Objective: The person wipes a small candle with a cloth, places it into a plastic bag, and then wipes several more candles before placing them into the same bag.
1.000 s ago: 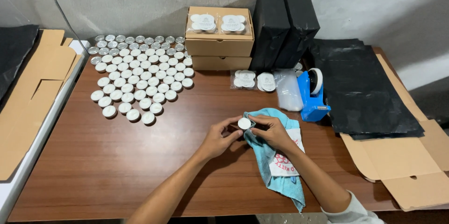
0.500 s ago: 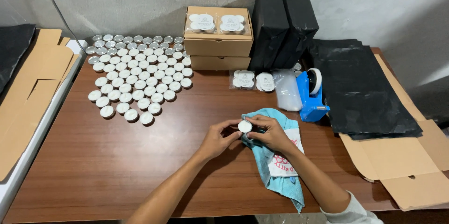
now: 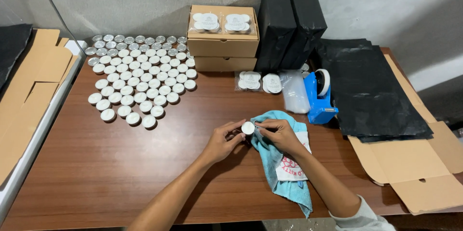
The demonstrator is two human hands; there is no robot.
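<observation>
Between both grips, pinched at opposite rims: small round white tealight candle (image 3: 248,128), flat face up. Left hand (image 3: 223,141) clasping its left side, right hand (image 3: 279,134) its right, over crumpled light-blue cloth (image 3: 282,163); both equally near.

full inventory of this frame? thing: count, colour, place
tealight: one, white, held between both hands
cloth: one, light blue, under right hand
loose tealights: dozens, white and silver, table's far left
cardboard boxes: two, tan, stacked at the back
packed tealights: two clear packs, before the boxes
tape dispenser: one, blue, right of centre
black parcels: two, against wall
black bags: stack, right
flat cardboard: tan, right edge
table: brown wood
left hand: on tealight
right hand: on tealight and cloth
</observation>
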